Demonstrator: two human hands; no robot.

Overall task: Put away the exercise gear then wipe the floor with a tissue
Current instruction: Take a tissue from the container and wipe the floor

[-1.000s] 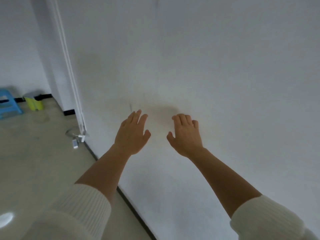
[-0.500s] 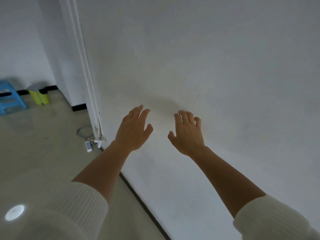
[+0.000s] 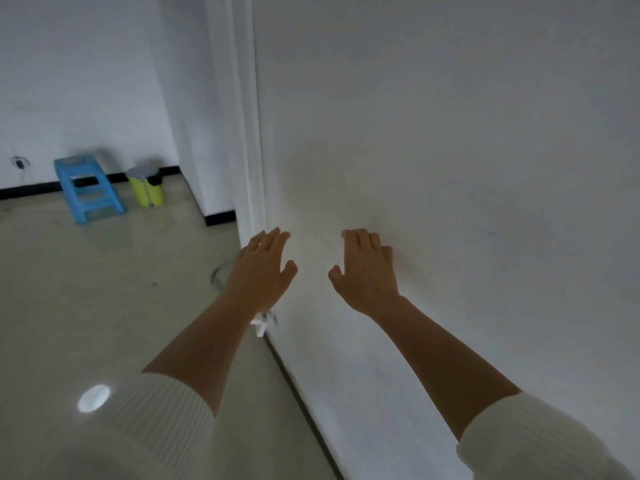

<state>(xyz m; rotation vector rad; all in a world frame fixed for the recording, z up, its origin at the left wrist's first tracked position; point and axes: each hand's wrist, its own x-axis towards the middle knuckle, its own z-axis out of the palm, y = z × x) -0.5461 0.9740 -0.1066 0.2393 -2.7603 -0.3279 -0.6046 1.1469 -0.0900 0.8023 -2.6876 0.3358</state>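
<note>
Both my hands are stretched out in front of me toward a white wall. My left hand is open with its fingers together and holds nothing. My right hand is open too, fingers slightly curled, close to or touching the wall. No exercise gear and no tissue are in view. The glossy beige floor spreads to the left.
A blue plastic stool and a yellow-green bin stand by the far wall at the left. A white corner trim runs down the wall's edge. A small white plug and a coiled cable lie at its base.
The view has swung left, so the stool, bin and corner trim now sit further right in frame. Both hands stay open and raised toward the wall.
</note>
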